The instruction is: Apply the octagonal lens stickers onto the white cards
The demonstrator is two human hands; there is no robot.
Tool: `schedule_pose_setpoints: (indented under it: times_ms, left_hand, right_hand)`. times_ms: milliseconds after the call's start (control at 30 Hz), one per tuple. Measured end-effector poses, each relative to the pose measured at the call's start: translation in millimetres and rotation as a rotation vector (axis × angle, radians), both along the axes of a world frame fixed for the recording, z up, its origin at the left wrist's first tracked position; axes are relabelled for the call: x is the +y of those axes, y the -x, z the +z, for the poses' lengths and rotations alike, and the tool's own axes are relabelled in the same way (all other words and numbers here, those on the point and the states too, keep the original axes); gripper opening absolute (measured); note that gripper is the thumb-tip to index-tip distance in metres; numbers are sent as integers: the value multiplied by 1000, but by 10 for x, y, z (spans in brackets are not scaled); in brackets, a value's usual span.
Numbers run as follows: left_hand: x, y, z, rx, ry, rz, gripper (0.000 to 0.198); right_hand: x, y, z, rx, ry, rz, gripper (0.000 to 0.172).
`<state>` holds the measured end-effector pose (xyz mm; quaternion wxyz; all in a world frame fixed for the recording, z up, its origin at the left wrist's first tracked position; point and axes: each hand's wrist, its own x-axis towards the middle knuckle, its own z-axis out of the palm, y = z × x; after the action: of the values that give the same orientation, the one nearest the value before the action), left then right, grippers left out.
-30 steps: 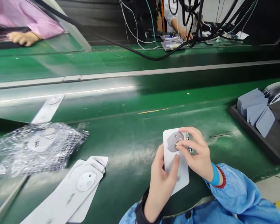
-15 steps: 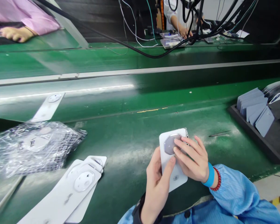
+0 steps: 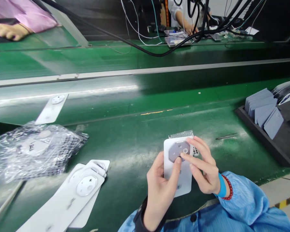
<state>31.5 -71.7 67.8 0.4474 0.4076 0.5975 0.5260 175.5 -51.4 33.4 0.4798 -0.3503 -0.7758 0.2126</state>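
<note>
My left hand (image 3: 160, 190) is closed round the left side of a white rectangular panel (image 3: 183, 180) with rounded corners, its thumb lying across the front. Set in the panel's upper half is a grey octagonal piece (image 3: 175, 151) with a small round ring on it. My right hand (image 3: 204, 167) is at the panel's right side, fingers stretched and apart. One of its fingertips touches the octagonal piece and another reaches the panel's upper right corner. Behind the panel a perforated, shiny sheet (image 3: 181, 134) shows in part on the bench.
Several white panels (image 3: 60, 206) overlap at the left, beside a clear plastic bag (image 3: 38, 151). Another panel (image 3: 52, 111) lies behind the bag. A black tray (image 3: 258, 133) of grey plates (image 3: 274, 122) stands right, near tweezers (image 3: 226, 136). Co-workers' hands (image 3: 11, 31) show across the bench.
The panel now faces me more squarely and shows more of its octagonal piece. My right fingers have spread and shifted, uncovering the ring. More of the perforated sheet is visible.
</note>
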Motion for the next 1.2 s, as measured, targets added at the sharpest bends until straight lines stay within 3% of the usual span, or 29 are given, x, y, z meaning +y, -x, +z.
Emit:
schedule_pose_setpoints:
  times_ms: [167, 400, 633, 800, 967, 1033, 1100, 1200]
  left_hand:
    - [5, -28, -4, 36, -1, 21, 10]
    - [-18, -20, -71, 19, 54, 9, 12]
    - [-6, -34, 24, 36, 72, -9, 11]
    - [-37, -29, -10, 155, 2, -2, 12]
    - [-14, 20, -55, 83, 56, -128, 17]
    - [-8, 85, -61, 80, 86, -139, 20]
    - [-5, 207, -77, 128, 92, -50, 24]
    - [16, 481, -158, 228, 176, 115, 36]
  right_hand:
    - [24, -9, -24, 185, 152, -58, 49]
    - [73, 68, 0, 423, 442, 82, 44]
    - [58, 82, 4, 407, 392, 29, 42]
    - [65, 74, -10, 436, 448, 67, 40]
    - [104, 95, 3, 522, 534, 97, 38]
    - [130, 81, -1, 490, 538, 134, 39]
    - [185, 24, -53, 384, 504, 120, 40]
    - [321, -138, -265, 52, 350, 49, 39]
